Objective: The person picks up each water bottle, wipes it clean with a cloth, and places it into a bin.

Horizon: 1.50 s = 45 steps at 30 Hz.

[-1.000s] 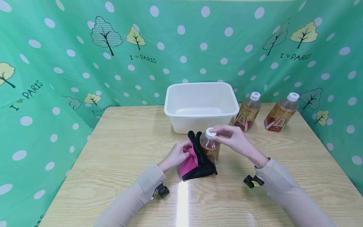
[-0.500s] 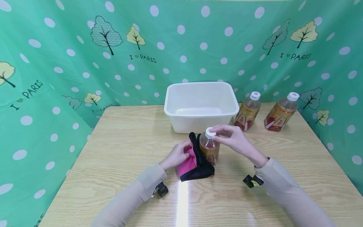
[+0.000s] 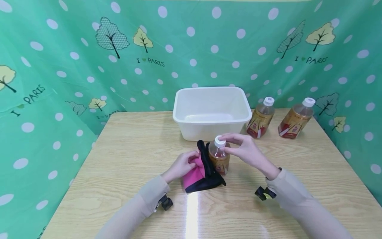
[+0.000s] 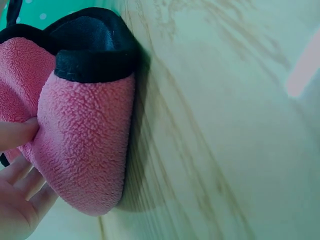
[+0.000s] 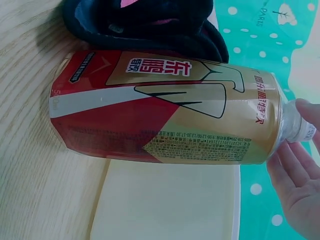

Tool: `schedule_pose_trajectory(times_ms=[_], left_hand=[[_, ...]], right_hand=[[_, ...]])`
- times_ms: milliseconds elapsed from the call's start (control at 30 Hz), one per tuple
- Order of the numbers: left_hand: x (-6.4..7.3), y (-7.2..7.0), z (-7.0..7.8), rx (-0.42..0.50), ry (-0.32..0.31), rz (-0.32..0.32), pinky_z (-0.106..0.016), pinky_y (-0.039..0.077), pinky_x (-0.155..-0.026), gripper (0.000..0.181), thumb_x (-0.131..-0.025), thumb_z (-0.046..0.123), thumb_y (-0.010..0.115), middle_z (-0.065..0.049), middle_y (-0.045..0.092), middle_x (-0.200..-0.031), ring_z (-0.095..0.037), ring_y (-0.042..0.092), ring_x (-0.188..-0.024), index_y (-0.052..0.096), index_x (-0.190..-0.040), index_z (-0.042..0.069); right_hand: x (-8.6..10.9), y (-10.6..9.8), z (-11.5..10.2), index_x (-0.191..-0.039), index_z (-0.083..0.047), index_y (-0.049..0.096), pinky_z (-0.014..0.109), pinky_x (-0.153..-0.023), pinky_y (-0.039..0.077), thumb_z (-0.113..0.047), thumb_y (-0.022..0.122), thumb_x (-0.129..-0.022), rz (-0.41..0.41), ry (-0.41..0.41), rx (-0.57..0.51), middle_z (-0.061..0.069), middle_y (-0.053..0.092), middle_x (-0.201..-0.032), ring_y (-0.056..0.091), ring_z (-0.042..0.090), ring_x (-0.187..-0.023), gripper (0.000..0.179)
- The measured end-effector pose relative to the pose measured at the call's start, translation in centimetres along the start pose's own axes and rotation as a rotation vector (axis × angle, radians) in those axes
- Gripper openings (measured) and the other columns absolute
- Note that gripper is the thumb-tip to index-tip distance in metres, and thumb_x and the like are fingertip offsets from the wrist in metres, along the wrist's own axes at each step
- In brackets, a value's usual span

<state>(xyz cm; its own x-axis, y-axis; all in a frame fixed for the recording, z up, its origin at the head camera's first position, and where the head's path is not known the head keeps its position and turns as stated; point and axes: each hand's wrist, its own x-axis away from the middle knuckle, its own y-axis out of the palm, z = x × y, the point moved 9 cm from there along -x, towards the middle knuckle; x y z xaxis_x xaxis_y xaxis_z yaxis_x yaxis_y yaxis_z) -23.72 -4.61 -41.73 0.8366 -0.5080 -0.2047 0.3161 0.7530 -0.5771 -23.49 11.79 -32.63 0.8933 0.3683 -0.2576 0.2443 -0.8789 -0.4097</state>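
My left hand (image 3: 183,165) pinches a pink fleece pouch (image 4: 85,135) with black edging and a dark lining. It stands on the table with its black-edged mouth toward the bottle, and folds hide most of its inside. Against its right side is a drink bottle (image 3: 219,159), upright, with a red and gold label. The white bottle cap (image 3: 220,140) is between the thumb and fingers of my right hand (image 3: 244,150). In the right wrist view the bottle (image 5: 165,107) appears sideways beside the pouch's dark rim (image 5: 145,40).
Behind the hands stands a white plastic tub (image 3: 212,127), which looks empty. Two similar bottles, one by the tub (image 3: 260,119) and another farther right (image 3: 296,119), stand at the back right of the wooden table (image 3: 134,139). A green dotted curtain (image 3: 179,43) hangs around the table.
The pouch and my left hand have shifted a little left and toward me. The bottle has moved slightly left along with my right hand, which keeps hold of the cap.
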Motion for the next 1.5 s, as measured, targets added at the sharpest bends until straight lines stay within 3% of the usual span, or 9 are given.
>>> schedule_pose_trajectory(times_ms=[367, 600, 833, 1267, 1333, 1500], left_hand=[[1.0, -1.0, -0.1, 0.026, -0.027, -0.011, -0.023, 0.048, -0.077, 0.027, -0.073, -0.014, 0.052, -0.013, 0.061, -0.100, -0.021, 0.057, -0.091, 0.060, -0.094, -0.001], [1.5, -1.6, -0.3, 0.023, -0.050, 0.003, -0.035, 0.050, -0.077, 0.026, -0.074, -0.013, 0.054, -0.013, 0.062, -0.099, -0.023, 0.058, -0.089, 0.061, -0.096, 0.000], [2.0, -2.5, -0.3, -0.029, -0.044, 0.012, -0.027, 0.049, -0.076, 0.025, -0.074, -0.012, 0.055, -0.012, 0.063, -0.101, -0.021, 0.058, -0.089, 0.061, -0.095, 0.001], [3.1, -3.4, -0.9, -0.028, -0.053, 0.028, -0.029, 0.049, -0.076, 0.024, -0.075, -0.011, 0.056, -0.011, 0.063, -0.099, -0.022, 0.058, -0.090, 0.061, -0.094, 0.002], [3.2, -3.5, -0.7, -0.028, -0.055, 0.032, -0.031, 0.050, -0.076, 0.024, -0.075, -0.012, 0.056, -0.013, 0.063, -0.099, -0.024, 0.059, -0.091, 0.061, -0.093, 0.001], [3.5, -4.2, 1.9, -0.040, -0.039, 0.026, -0.036, 0.051, -0.074, 0.022, -0.073, -0.015, 0.055, -0.019, 0.061, -0.097, -0.029, 0.059, -0.087, 0.060, -0.091, -0.004]], right_hand=[[-0.4, -0.2, -0.9, -0.103, 0.001, 0.061, 0.034, -0.086, 0.046, -0.005, 0.068, -0.074, -0.001, -0.041, -0.014, 0.015, 0.059, -0.108, 0.057, 0.024, -0.100, 0.031], [-0.8, -1.1, -1.3, -0.105, -0.001, 0.061, 0.033, -0.080, 0.049, -0.011, 0.068, -0.076, 0.012, -0.024, -0.004, 0.013, 0.060, -0.108, 0.058, 0.024, -0.098, 0.032], [-1.5, -2.0, -2.8, -0.105, -0.003, 0.062, 0.031, -0.079, 0.049, -0.012, 0.068, -0.076, 0.008, -0.065, 0.008, 0.009, 0.061, -0.107, 0.059, 0.020, -0.098, 0.031], [-4.1, -3.4, -4.8, -0.107, -0.002, 0.061, 0.024, -0.080, 0.048, -0.014, 0.067, -0.077, -0.008, -0.059, -0.005, 0.011, 0.061, -0.107, 0.059, 0.018, -0.097, 0.033], [-4.5, -3.6, -5.3, -0.107, -0.003, 0.061, 0.024, -0.080, 0.049, -0.015, 0.067, -0.077, -0.008, -0.055, 0.001, 0.010, 0.061, -0.106, 0.059, 0.017, -0.097, 0.034], [-5.7, -4.3, -6.6, -0.108, -0.006, 0.061, 0.026, -0.080, 0.049, -0.019, 0.068, -0.077, -0.006, -0.043, 0.018, 0.009, 0.062, -0.106, 0.059, 0.016, -0.097, 0.034]])
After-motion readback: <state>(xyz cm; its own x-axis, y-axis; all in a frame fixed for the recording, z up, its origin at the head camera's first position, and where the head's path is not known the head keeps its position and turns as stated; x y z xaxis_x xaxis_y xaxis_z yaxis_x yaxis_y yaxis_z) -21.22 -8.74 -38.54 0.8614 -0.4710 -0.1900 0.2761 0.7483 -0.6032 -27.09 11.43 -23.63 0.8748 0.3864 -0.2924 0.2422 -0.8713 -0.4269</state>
